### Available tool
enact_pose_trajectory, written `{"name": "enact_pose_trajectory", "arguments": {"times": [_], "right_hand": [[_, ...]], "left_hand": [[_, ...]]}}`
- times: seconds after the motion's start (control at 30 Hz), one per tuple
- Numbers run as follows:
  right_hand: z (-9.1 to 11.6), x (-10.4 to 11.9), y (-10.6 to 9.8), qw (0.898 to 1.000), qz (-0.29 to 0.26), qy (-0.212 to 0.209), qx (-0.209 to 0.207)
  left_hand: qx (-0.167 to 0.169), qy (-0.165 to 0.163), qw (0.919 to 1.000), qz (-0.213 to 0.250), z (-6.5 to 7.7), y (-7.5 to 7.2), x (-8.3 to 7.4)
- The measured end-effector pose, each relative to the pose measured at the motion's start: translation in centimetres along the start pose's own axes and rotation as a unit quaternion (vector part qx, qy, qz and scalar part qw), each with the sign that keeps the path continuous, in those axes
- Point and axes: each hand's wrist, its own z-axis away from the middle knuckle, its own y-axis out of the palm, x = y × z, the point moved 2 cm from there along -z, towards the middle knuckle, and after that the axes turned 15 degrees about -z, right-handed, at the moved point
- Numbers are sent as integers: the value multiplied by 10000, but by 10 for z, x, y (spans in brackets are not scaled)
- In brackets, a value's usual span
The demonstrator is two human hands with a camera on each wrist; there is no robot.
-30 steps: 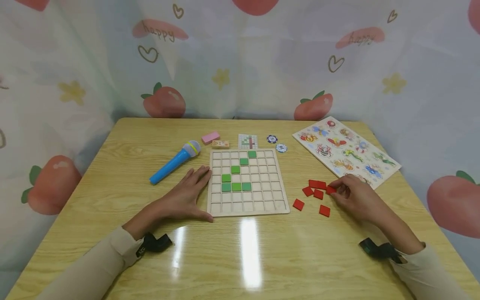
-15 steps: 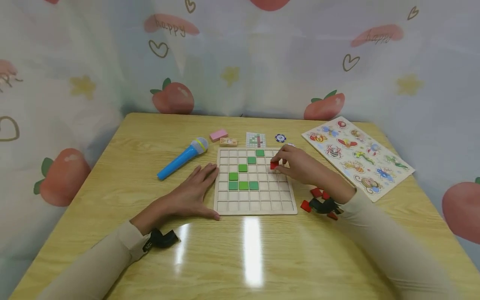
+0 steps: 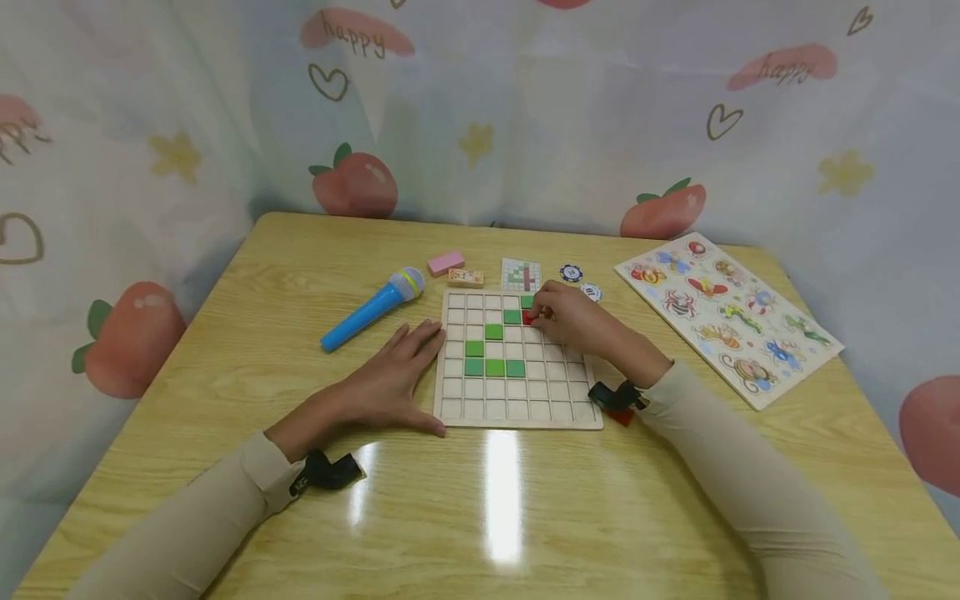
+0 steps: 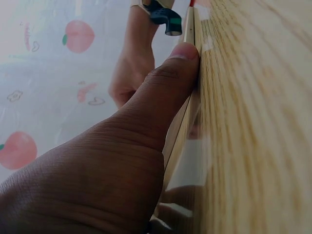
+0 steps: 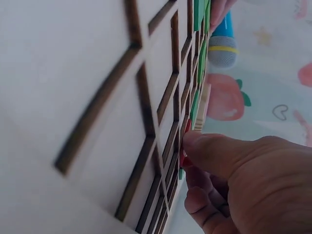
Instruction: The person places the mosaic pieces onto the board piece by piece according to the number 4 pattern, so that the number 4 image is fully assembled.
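Note:
A wooden grid board [image 3: 517, 415] lies flat on the table, with several green tiles [image 3: 494, 367] set in its cells. My left hand [image 3: 390, 379] rests along the board's left edge, fingers spread; its thumb [image 4: 168, 80] touches the near edge in the left wrist view. Over the upper right of the grid, my right hand [image 3: 581, 318] pinches a red tile [image 3: 528, 317] between thumb and fingers. That tile is at a cell just below the topmost green tile; whether it sits fully in the cell is hidden by the fingers.
Left of the board lies a toy microphone [image 3: 367, 315]. Behind it are a pink block [image 3: 446, 263], a small printed block [image 3: 466, 277], a pattern card [image 3: 521, 274] and two poker chips [image 3: 572, 272]. An insect puzzle [image 3: 731, 321] lies right. A loose red tile [image 3: 621, 417] shows beneath my right wrist.
My right hand has gone from the loose red tiles at the right to the board's upper part, carrying one red tile. The left hand has stayed at the board's edge.

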Motion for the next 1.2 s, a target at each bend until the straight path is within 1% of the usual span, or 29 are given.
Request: {"name": "enact_pose_trajectory", "arguments": {"times": [0.1, 0.17, 0.2, 0.27, 0.37, 0.47, 0.53, 0.63, 0.7, 0.73, 0.8, 0.93, 1.07, 1.13, 1.2], "right_hand": [[5, 2, -3, 9998, 64, -192, -29], [16, 5, -6, 9997, 105, -208, -123], [25, 7, -7, 9995, 139, -200, -206], [49, 12, -11, 9987, 128, -100, -480], [93, 18, -15, 9951, 87, 107, -976], [133, 19, -8, 9911, 109, 320, -1291], [154, 18, 1, 9899, 103, 570, -1292], [172, 13, 14, 9893, 142, 944, -1107], [179, 10, 19, 9887, 209, 1119, -972], [181, 9, 20, 9888, 250, 1136, -933], [184, 8, 21, 9888, 382, 1122, -907], [184, 9, 21, 9897, 560, 958, -909], [179, 14, 15, 9906, 674, 578, -1039], [171, 18, 9, 9914, 638, 311, -1098], [158, 22, 1, 9923, 569, 12, -1096]], "left_hand": [[-31, -37, 10000, 40, -1, -1, 0], [-14, -41, 10000, 79, -2, 0, -1], [-6, -30, 10000, 92, -2, 1, -1], [8, -2, 10000, 93, -3, 2, -2], [-2, 34, 10000, -7, -4, 2, -3], [-1, 0, 10000, -74, -2, 1, -2], [14, -27, 10000, -89, 1, -1, -1], [16, -36, 9999, -93, 4, -1, 0], [5, -23, 10000, -54, 5, -1, 1], [2, -19, 10000, -32, 5, -1, 1], [-5, -21, 10000, 13, 5, -1, 0], [-9, -54, 10000, 72, 5, -1, -1], [-31, -31, 10000, 61, 4, -1, -2], [-31, -12, 10000, 40, 2, -1, -3], [-42, 3, 10000, 28, 1, -2, -4]]}}
